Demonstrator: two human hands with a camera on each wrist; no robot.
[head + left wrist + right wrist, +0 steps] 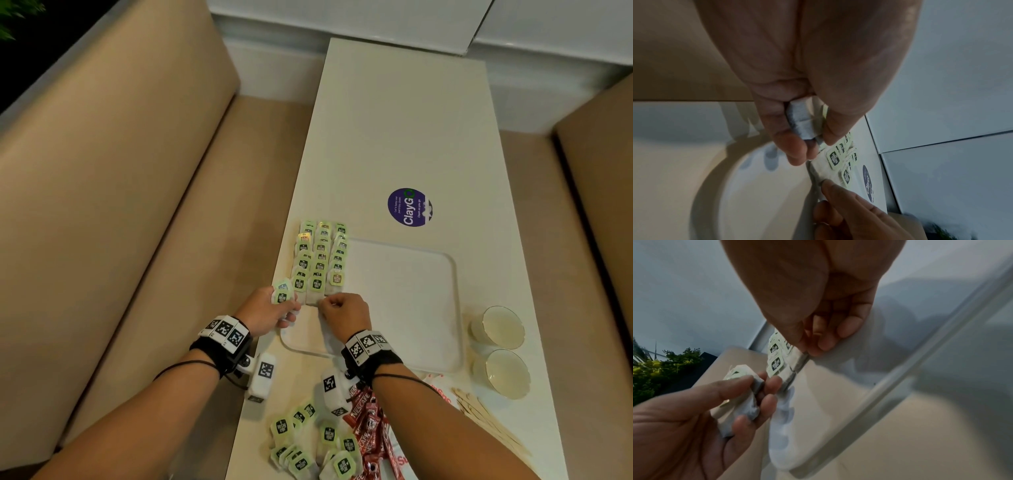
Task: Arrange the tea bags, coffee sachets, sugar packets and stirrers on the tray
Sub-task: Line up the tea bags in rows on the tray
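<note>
The left hand [270, 310] is holding spare tea bags [283, 292] at the tray [457, 308] edge; the right hand [342, 313] is pinching a bag in the rows [320, 260]. Best is laying each bag flush, tags aligned, overlapping evenly.

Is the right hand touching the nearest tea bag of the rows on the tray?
Touching. The right wrist view shows the right hand with its fingertips pinching the near edge of the nearest tea bag on the tray.

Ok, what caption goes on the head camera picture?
Right hand lines up tea bags on the tray; left hand holds more.
</note>
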